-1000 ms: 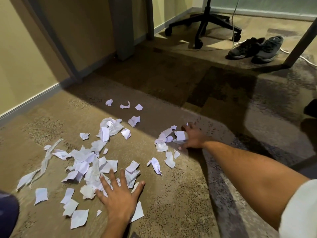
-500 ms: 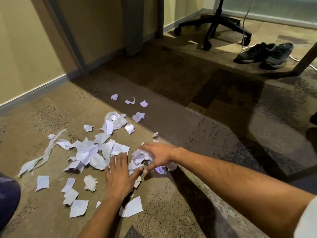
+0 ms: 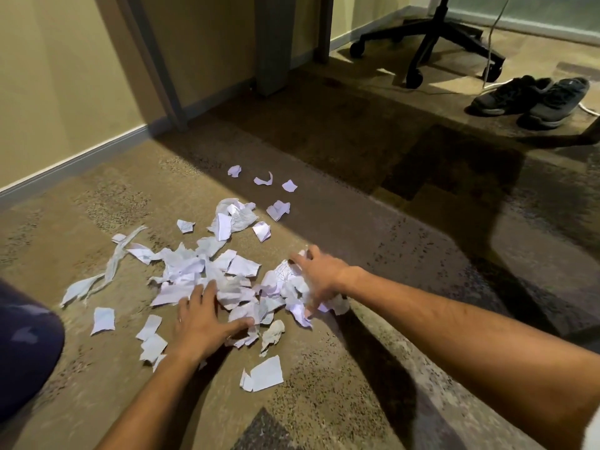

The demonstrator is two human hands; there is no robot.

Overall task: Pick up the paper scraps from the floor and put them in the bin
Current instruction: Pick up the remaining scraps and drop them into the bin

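Observation:
Several torn white paper scraps (image 3: 207, 271) lie heaped on the brown carpet in the middle of the view. My left hand (image 3: 203, 319) rests flat on the near edge of the heap, fingers spread, holding nothing. My right hand (image 3: 319, 280) lies on the heap's right side, fingers spread over a crumpled bunch of scraps (image 3: 292, 287) and pressing it against the pile. A few small scraps (image 3: 263, 180) lie apart, farther away. A larger piece (image 3: 266, 373) sits close to me. No bin is in view.
A wall with a grey skirting board (image 3: 81, 157) runs along the left. A grey post (image 3: 271, 43) stands ahead. An office chair base (image 3: 428, 37) and a pair of dark shoes (image 3: 532, 100) are at the far right. A dark blue knee (image 3: 22, 352) is at the left edge.
My right hand has swept the right-hand cluster of scraps leftward into the main heap. My left hand has slid forward onto the heap, and the scraps are bunched more tightly.

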